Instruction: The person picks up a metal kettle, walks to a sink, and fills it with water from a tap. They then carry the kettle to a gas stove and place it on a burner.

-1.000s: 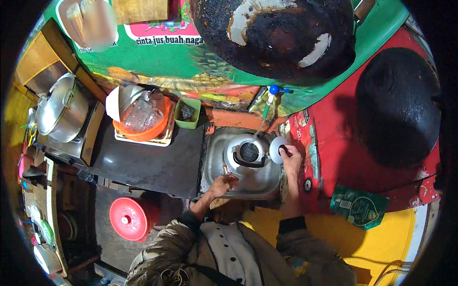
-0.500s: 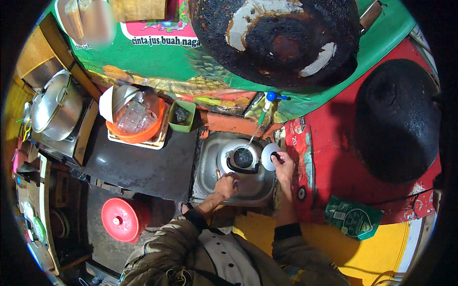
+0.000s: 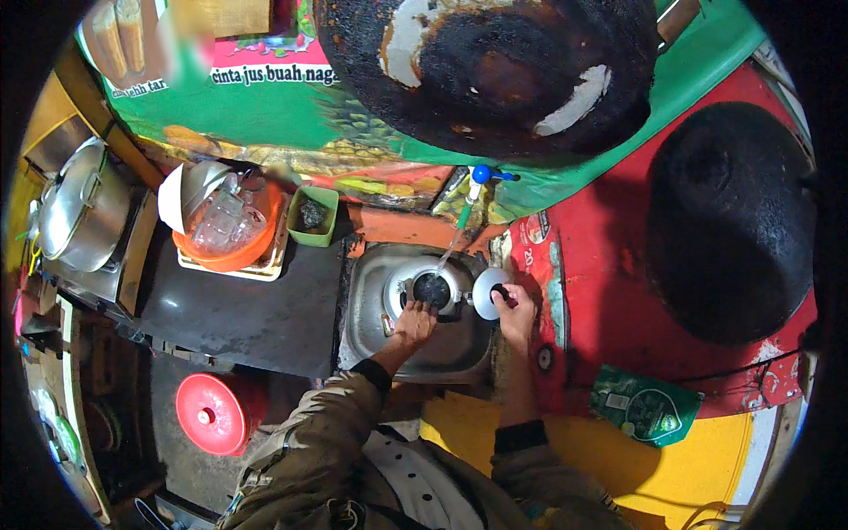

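A silver kettle (image 3: 394, 295) with its round mouth uncovered stands in the metal sink (image 3: 360, 348). Water runs from the blue-handled tap (image 3: 480, 174) into the mouth, where the dark inside shows. My left hand (image 3: 415, 326) lies over the near side of the kettle, across its lowered black handle (image 3: 450, 314). Its fingers stretch to the rim of the mouth, and the thumb is hidden. Just right of the kettle, my right hand (image 3: 518, 314) grips the round silver kettle lid (image 3: 486, 291) by its black knob, holding it tilted above the sink.
Left of the sink, a dark counter (image 3: 225, 320) carries a green square tub (image 3: 313, 216) and an orange basin (image 3: 212, 257) of clear glassware. A large pot (image 3: 79, 212) stands farther left. A red lidded bucket (image 3: 206, 413) is below. Blackened woks (image 3: 495, 79) lie beyond and right.
My left hand has moved up from the sink's near side onto the kettle's near rim, its fingers straightening. The right hand still holds the lid beside the kettle. The whole view has shifted slightly.
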Demonstrator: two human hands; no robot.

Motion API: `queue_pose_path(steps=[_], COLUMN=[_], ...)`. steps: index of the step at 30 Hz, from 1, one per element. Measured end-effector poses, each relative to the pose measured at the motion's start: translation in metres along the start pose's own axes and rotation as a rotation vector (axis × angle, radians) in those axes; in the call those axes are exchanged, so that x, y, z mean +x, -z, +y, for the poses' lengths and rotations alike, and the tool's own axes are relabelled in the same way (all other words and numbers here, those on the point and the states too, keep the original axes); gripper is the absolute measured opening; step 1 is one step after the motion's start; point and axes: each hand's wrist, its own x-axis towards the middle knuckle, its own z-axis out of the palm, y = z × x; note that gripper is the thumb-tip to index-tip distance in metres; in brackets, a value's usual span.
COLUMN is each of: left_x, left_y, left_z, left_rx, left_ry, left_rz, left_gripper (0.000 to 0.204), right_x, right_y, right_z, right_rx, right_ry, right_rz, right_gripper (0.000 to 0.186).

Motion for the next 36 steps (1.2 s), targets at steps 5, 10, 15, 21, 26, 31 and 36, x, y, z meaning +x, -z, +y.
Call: queue_pose_path(steps=[5,10,15,21,26,31,36], left_x=[0.008,0.018,0.026,0.019,0.031,0.027,0.000], left_y=[-0.026,-0.029,-0.010,0.004,0.036,0.069,0.082], left_z=[-0.010,-0.015,-0.016,-0.004,-0.013,-0.009,-0.008], left_rx=[-0.037,-0.043,0.186,-0.298,-0.403,-0.617,-1.019], left_ry=[-0.051,-0.109,-0.175,0.052,0.197,0.543,0.717], left_rz=[0.215,0.399,0.967,0.174,-0.014,-0.197,-0.122], left_gripper=[0.029,0.014,0.015,0.014,0.023,0.032,0.040], right_x=[-0.005,-0.007,-0.007,0.020,0.016,-0.038,-0.094], right_y=[0.004,0.007,-0.004,-0.046,-0.035,-0.002,0.001], right_z=[0.012,0.011,0.011,0.005,-0.015,-0.008,-0.002], right_rx=[0.022,0.040,-0.016,-0.038,-0.032,0.121,0.032], right_ry=[0.018,-0.010,0.045,0.253,0.094,-0.004,-0.020], right_rz=[0.016,0.008,-0.036,-0.154,0.014,0.202,0.025], right_gripper=[0.031,0.032,0.032,0.028,0.030,0.027,0.028])
